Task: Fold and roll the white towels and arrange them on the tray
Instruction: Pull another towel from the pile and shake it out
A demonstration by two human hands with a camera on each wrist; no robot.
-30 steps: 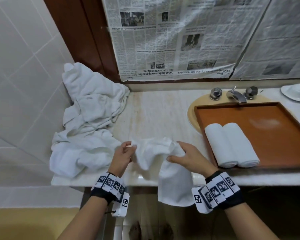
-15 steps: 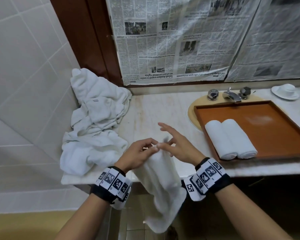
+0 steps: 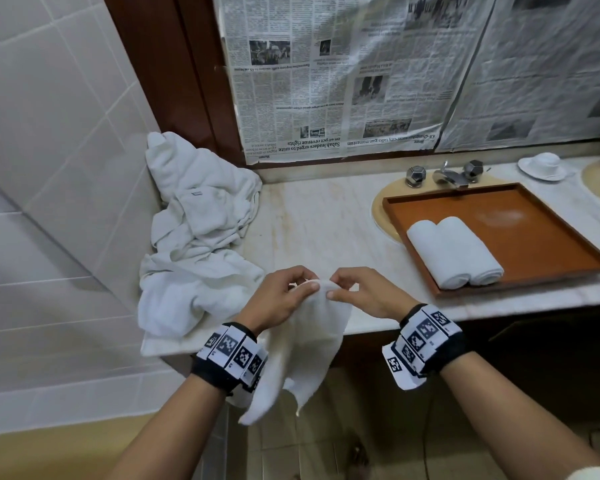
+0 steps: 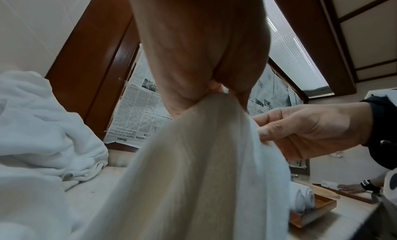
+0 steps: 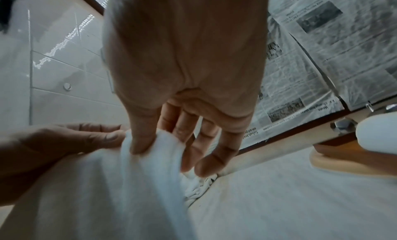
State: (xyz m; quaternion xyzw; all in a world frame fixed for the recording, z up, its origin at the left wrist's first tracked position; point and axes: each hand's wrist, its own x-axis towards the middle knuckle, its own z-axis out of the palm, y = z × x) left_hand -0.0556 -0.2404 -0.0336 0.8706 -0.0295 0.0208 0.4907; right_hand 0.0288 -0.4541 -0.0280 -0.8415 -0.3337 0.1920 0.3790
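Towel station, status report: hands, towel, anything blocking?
Left hand and right hand both pinch the towel, hanging off the counter edge. Two rolls on tray. Nothing blocking.

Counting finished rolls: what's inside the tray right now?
Two rolled white towels lie side by side, touching, at the near left of the tray. The tray floor under them is covered.

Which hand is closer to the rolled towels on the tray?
Right. The right hand is just left of the rolled towels; the left hand is farther left.
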